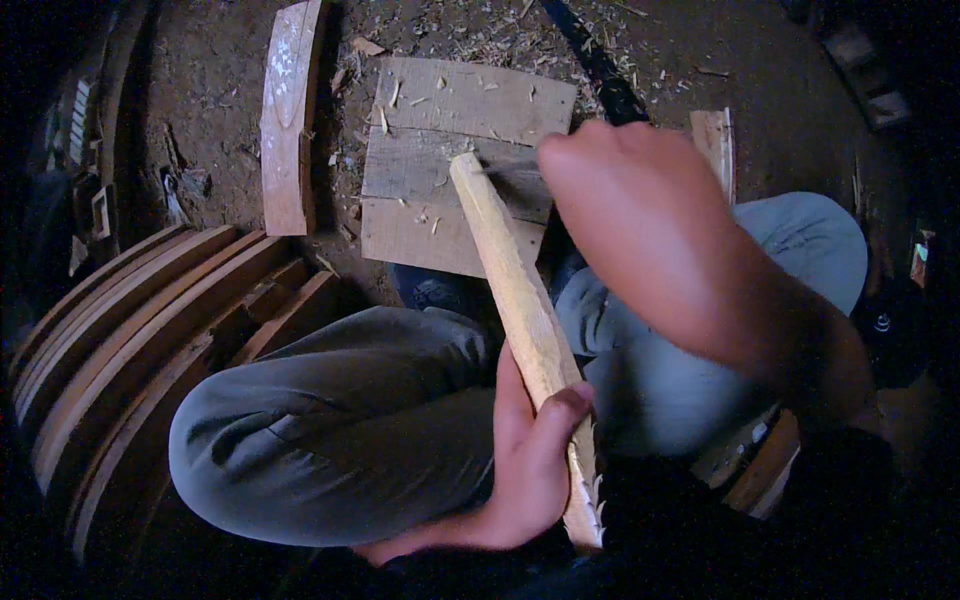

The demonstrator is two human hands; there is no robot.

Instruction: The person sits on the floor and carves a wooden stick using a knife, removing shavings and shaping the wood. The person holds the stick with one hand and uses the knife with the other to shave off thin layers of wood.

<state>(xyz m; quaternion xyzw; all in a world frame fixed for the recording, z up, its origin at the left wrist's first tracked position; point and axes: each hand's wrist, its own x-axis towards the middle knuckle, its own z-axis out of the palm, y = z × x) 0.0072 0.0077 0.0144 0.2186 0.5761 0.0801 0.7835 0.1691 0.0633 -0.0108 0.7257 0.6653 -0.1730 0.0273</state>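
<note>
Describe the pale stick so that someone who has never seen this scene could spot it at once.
Start at the board of joined planks, ahead of the folded legs. From over it, the stick slants back through the left grip. Unlike the browner, curved boards stacked at left, it is nearly straight and pale yellow, with slivers curling off its near end.

The right hand looked blurred, its fingers hidden from view. A dark smear between it and the wooden stick was too blurred to name. The stick covered part of the left hand. The top edge cut off a long black object and a pale plank.
</note>
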